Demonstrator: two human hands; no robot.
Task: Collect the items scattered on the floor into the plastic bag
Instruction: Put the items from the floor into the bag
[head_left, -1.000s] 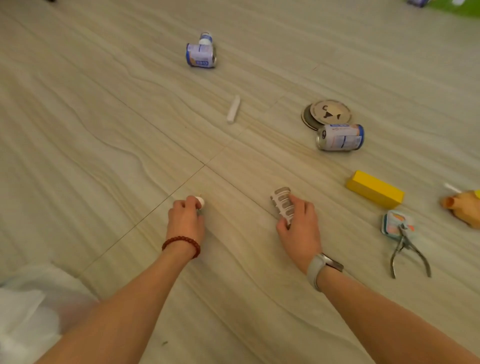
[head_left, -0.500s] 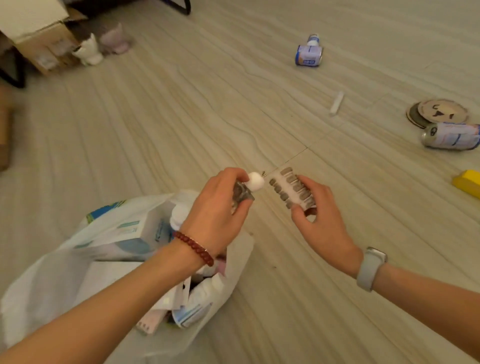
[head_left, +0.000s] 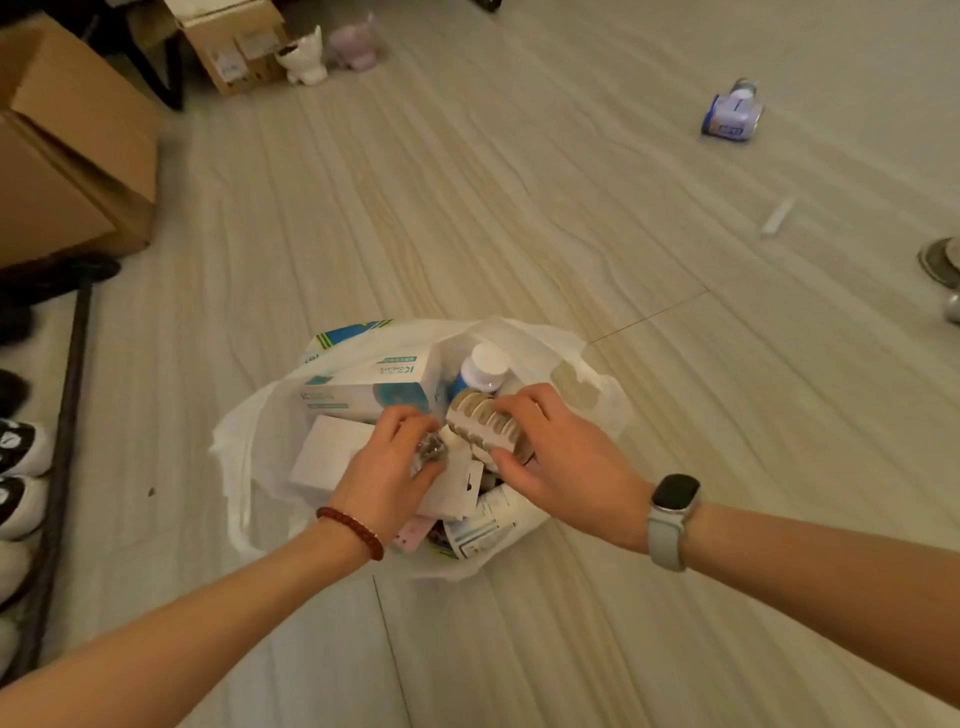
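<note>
A white plastic bag (head_left: 244, 441) lies open on the floor, holding boxes, a white-capped bottle (head_left: 484, 366) and other packets. Both hands hover over its mouth. My left hand (head_left: 387, 475) is closed on a small shiny item with a white tip (head_left: 434, 448). My right hand (head_left: 558, 462) grips a blister pack of round tablets (head_left: 483, 421) just above the bag's contents. On the floor at the far right lie a blue and white can (head_left: 731, 111) and a small white stick (head_left: 777, 215).
Cardboard boxes (head_left: 72, 150) stand at the left, with shoes (head_left: 15, 467) along the left edge beside a dark metal frame. Two small animal-shaped pots (head_left: 306, 54) sit at the back. Part of a round disc (head_left: 940, 260) shows at the right edge.
Both hands lifted their items off the floor and carried them left to the bag's mouth. The view swung left, so the yellow box, pliers and second can left the frame.
</note>
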